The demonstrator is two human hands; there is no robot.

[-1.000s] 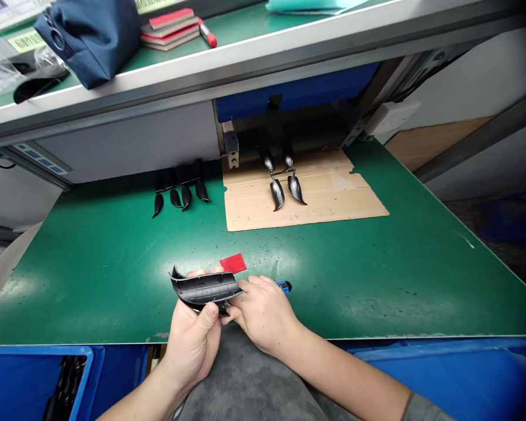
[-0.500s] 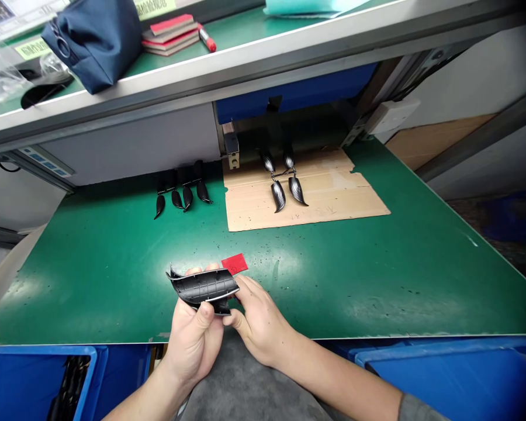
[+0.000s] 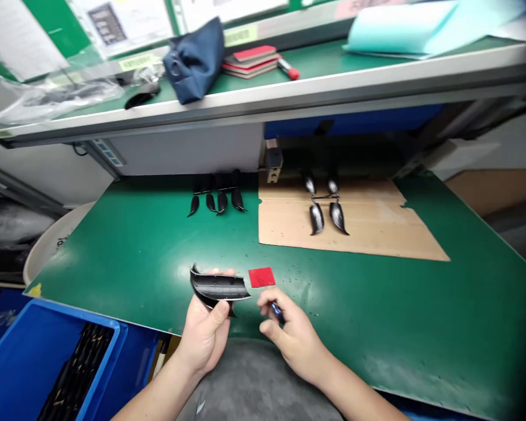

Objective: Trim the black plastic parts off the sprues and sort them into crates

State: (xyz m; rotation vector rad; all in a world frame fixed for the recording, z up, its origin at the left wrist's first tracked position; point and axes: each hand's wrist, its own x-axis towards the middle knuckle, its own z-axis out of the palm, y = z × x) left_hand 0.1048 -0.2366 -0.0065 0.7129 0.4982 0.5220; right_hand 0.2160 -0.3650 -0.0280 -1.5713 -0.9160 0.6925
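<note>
My left hand (image 3: 208, 330) is closed around a black curved plastic part (image 3: 221, 287), its hollow ribbed inside facing up and its pointed end to the left. To the right of the part, my right hand (image 3: 291, 333) curls its fingers round a small dark blue tool (image 3: 277, 312); most of the tool is hidden, so its kind does not show. A gap separates that hand from the black part. Just beyond them, a red square of sandpaper-like sheet (image 3: 262, 277) lies flat on the green table (image 3: 158, 251).
Shiny dark curved parts (image 3: 337, 217) lie on a cardboard sheet (image 3: 377, 240). Several black parts (image 3: 222, 202) lie left of it. A blue crate (image 3: 114, 351) with black pieces stands at lower left. Above the table runs a shelf (image 3: 315, 79) bearing a blue pouch (image 3: 195, 61) and red-grey pads (image 3: 251, 61).
My right hand has drawn away from the black part to the right, baring the blue tool in its fingers. My left hand still holds the part. The view has turned to the left.
</note>
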